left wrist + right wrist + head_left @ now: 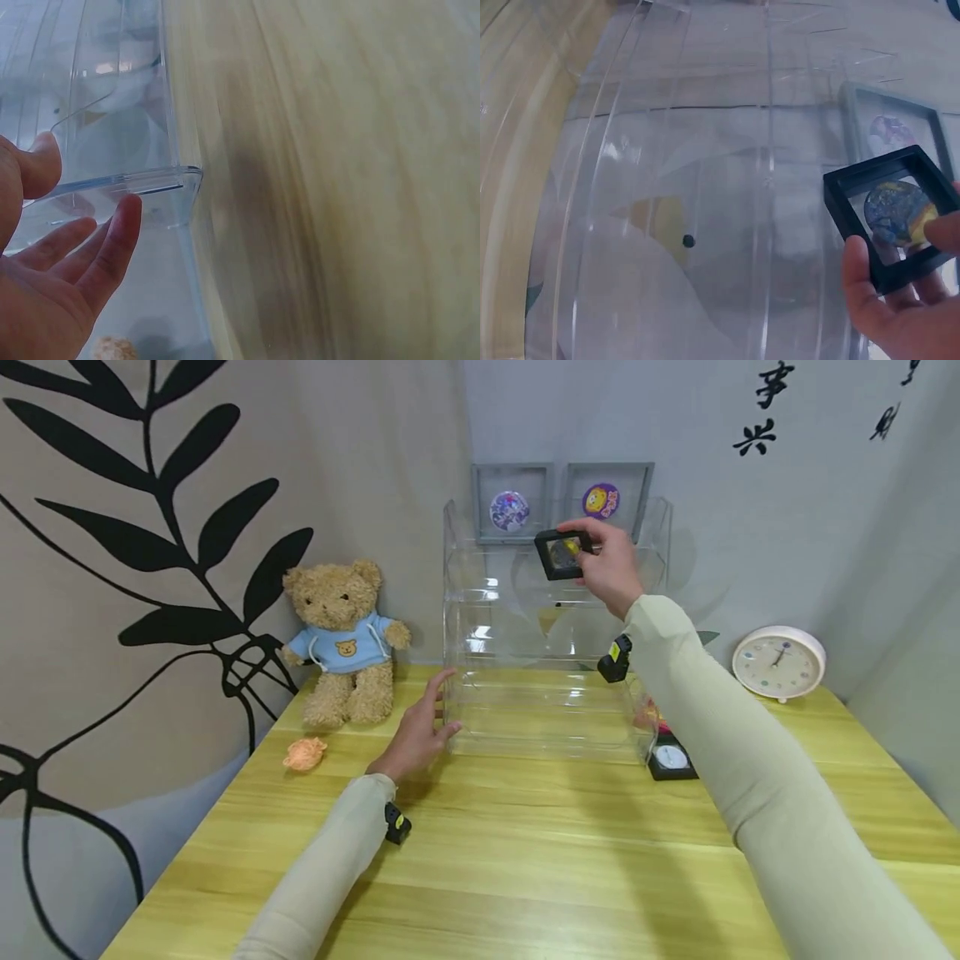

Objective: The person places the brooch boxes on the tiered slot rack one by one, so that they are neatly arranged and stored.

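In the head view, a clear acrylic tiered shelf (540, 693) stands on the wooden table. My right hand (613, 568) holds a small black display frame (551, 560) in front of its top tier. A round dark blue and yellow piece (894, 214) shows through the frame's clear window, partly covered by a fingertip. Two grey square frames stand on the top tier: the left one (513, 537) holds a bluish-purple badge, the right one (645, 485) a purple and yellow badge. My left hand (416, 735) grips the shelf's left side panel, thumb and fingers on opposite faces.
A teddy bear (341, 643) in a blue hoodie sits at left, behind an orange flower-like item (304, 754). Right of the shelf lie a black frame with a white disc (671, 757) and something red (654, 717), partly hidden by my sleeve. A white clock (778, 662) stands back right.
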A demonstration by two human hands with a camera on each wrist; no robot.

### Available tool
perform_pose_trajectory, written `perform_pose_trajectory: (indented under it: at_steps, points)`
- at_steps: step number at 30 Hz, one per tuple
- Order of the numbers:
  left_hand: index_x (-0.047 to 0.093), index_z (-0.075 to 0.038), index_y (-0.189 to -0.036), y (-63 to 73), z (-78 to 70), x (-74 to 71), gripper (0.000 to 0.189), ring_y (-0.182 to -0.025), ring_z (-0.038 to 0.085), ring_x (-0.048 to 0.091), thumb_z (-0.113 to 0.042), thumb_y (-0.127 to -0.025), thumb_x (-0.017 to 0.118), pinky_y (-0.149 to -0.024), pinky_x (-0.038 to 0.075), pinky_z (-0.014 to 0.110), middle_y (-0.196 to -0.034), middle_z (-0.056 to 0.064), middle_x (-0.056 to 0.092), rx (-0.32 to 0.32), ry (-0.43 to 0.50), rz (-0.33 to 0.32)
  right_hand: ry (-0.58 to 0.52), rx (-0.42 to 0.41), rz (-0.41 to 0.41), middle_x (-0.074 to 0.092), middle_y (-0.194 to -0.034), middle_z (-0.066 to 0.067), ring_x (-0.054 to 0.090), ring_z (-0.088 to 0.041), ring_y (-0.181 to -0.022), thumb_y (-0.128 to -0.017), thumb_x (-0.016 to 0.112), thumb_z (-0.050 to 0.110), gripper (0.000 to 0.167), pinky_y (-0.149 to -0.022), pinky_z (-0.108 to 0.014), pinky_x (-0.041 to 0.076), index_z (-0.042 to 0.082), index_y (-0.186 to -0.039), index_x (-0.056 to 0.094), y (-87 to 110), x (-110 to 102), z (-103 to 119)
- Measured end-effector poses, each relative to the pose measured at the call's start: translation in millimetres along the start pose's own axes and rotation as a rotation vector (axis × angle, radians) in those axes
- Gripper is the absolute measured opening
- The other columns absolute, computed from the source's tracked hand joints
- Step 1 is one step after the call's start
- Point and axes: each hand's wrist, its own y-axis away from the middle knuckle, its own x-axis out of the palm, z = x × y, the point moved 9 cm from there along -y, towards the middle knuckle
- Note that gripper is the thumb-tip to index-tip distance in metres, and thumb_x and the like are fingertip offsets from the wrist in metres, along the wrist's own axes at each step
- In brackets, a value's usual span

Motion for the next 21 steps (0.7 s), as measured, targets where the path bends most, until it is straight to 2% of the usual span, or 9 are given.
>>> perform_pose_trajectory:
  at_steps: [3,9,13,16,19,21]
  points:
    - [0.016,-0.038,-0.157,-0.5,-1.2,-1.0,0.086,-0.123,0.044,0.061,-0.008,-0.095,0.067,-0.090,0.062,0.051,-0.150,0.028,0.046,0.003,0.000,-0.009,0.060,-0.014,0.005,0.057,-0.142,-0.013,0.058,-0.025,-0.112,-0.098,0.042,-0.010,0.052,-0.060,-0.018,0.051,0.020,-0.134,0.064,-6.7,5.2,1.5]
    - [0.017,-0.034,-0.158,-0.7,-1.5,0.8,0.085,-0.122,0.044,0.062,-0.008,-0.095,0.068,-0.089,0.062,0.051,-0.149,0.027,0.047,0.004,-0.013,-0.006,0.187,-0.061,0.058,0.062,-0.140,-0.011,0.054,-0.022,-0.109,-0.093,0.040,-0.014,0.056,-0.068,-0.021,0.044,0.018,-0.131,0.067,-15.5,15.5,2.6]
    - [0.017,-0.035,-0.158,-0.4,-1.5,-0.3,0.085,-0.122,0.043,0.062,-0.008,-0.095,0.068,-0.090,0.062,0.051,-0.149,0.026,0.047,0.002,-0.010,-0.010,0.246,-0.082,0.093,0.060,-0.144,-0.007,0.054,-0.022,-0.112,-0.092,0.038,-0.013,0.058,-0.071,-0.023,0.041,0.018,-0.132,0.066,-18.3,21.3,2.9]
    - [0.017,-0.035,-0.158,-0.7,-1.8,-0.8,0.085,-0.123,0.044,0.061,-0.008,-0.095,0.067,-0.090,0.062,0.051,-0.150,0.027,0.046,0.007,-0.007,-0.008,0.277,-0.091,0.120,0.056,-0.149,-0.006,0.054,-0.023,-0.114,-0.095,0.039,-0.011,0.056,-0.072,-0.023,0.042,0.019,-0.136,0.063,-18.3,25.7,2.7]
    - [0.017,-0.036,-0.158,-0.3,-1.6,-1.3,0.086,-0.123,0.044,0.061,-0.008,-0.095,0.068,-0.090,0.062,0.051,-0.150,0.027,0.046,0.002,-0.006,-0.007,0.318,-0.099,0.148,0.051,-0.153,-0.007,0.056,-0.026,-0.105,-0.099,0.041,-0.007,0.053,-0.066,-0.025,0.043,0.022,-0.141,0.058,-16.2,32.2,1.8]
    - [0.016,-0.037,-0.157,0.0,-1.7,-0.7,0.086,-0.123,0.044,0.061,-0.008,-0.095,0.068,-0.090,0.062,0.050,-0.150,0.027,0.046,0.002,-0.006,-0.001,0.334,-0.095,0.146,0.051,-0.153,-0.007,0.057,-0.027,-0.102,-0.101,0.043,-0.004,0.052,-0.067,-0.027,0.046,0.024,-0.143,0.056,-14.4,36.1,1.0]
